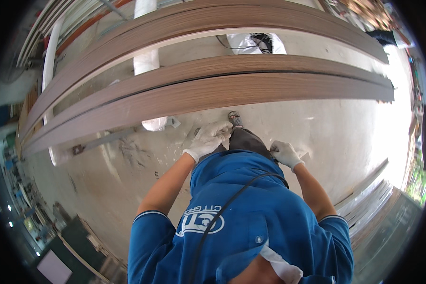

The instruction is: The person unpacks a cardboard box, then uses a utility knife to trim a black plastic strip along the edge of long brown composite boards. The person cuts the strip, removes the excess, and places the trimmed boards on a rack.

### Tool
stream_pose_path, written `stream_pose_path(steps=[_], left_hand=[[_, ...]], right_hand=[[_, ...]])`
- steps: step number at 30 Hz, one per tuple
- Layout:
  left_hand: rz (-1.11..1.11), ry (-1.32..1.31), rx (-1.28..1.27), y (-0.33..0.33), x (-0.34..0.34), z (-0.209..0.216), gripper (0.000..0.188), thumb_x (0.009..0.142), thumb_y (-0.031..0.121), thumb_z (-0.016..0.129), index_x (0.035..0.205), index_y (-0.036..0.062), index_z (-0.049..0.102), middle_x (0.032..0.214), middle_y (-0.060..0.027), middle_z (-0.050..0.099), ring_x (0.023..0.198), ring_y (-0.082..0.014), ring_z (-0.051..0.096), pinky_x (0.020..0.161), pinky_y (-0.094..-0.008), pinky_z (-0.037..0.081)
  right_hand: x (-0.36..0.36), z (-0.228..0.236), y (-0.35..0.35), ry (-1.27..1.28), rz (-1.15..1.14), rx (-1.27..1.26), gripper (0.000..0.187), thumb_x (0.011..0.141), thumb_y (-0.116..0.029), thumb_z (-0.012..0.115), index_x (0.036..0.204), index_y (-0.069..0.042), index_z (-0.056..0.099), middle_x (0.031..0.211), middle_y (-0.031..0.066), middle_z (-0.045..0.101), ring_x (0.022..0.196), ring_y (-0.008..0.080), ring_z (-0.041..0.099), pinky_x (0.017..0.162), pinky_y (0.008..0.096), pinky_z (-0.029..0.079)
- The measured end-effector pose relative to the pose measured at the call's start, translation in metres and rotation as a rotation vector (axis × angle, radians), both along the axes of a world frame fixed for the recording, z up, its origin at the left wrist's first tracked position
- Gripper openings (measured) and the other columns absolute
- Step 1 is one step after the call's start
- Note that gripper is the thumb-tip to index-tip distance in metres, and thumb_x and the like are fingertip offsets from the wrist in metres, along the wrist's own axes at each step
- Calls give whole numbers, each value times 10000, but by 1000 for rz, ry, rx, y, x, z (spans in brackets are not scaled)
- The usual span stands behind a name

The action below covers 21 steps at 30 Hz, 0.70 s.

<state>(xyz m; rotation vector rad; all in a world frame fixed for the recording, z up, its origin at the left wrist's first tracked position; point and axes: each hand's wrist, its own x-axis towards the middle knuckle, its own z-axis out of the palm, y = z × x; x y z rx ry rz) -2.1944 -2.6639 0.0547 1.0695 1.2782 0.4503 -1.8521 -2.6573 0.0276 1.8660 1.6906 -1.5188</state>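
Observation:
My left hand (210, 139), in a white work glove, is in front of my waist above my dark trousers (246, 139). Its fingers are bent inward and close together, and I see nothing between them. Beside my right hip is my right hand (286, 154), gloved the same way. Its fingers are curled in next to the trousers; whatever may be inside them is hidden. Beyond both hands, a brown wood-grain beam (222, 90) with a dark groove runs across from left to right. Neither hand touches it. A second wood-grain beam (213, 19) lies farther off, roughly parallel.
White-wrapped supports (147, 64) pass under the beams. A white bag (279, 45) with dark stuff in it sits on the concrete floor (113, 189) behind the nearer beam. Long wrapped pieces (369, 203) lie at the right. A black cord (222, 208) crosses my blue shirt.

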Motion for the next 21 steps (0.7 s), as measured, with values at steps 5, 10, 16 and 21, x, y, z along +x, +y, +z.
stream_pose_path(steps=[5,10,16,21], left_hand=[[158,88,100,-24,-5,5,343,974,127,673,1304,38,650,1283,-138,680,1130,-261,675,979,-363,532],[270,360,128,-51,9,-19,319,937,177,700,1228,46,688,1192,-149,701,1049,-282,686,926,-383,535],[311,387,267,-74,27,-7,398,900,270,709,1239,62,697,1153,-185,713,1067,-357,674,943,-433,515],[278,-417,588,-52,37,133,313,906,231,673,1084,-16,743,1147,-167,719,1169,-315,651,960,-438,504]], right_hand=[[37,-7,33,11,68,-118,153,838,-126,718,966,-46,744,813,128,746,696,212,717,690,343,575],[48,-21,59,31,113,-61,171,847,-159,731,977,-50,746,831,96,759,748,200,732,727,339,588],[71,41,117,98,364,187,324,878,-241,747,1142,-54,725,1079,106,766,968,214,738,866,360,576],[56,112,129,635,500,-291,531,953,-450,687,1347,-96,659,1324,133,665,1254,247,587,1064,366,456]])
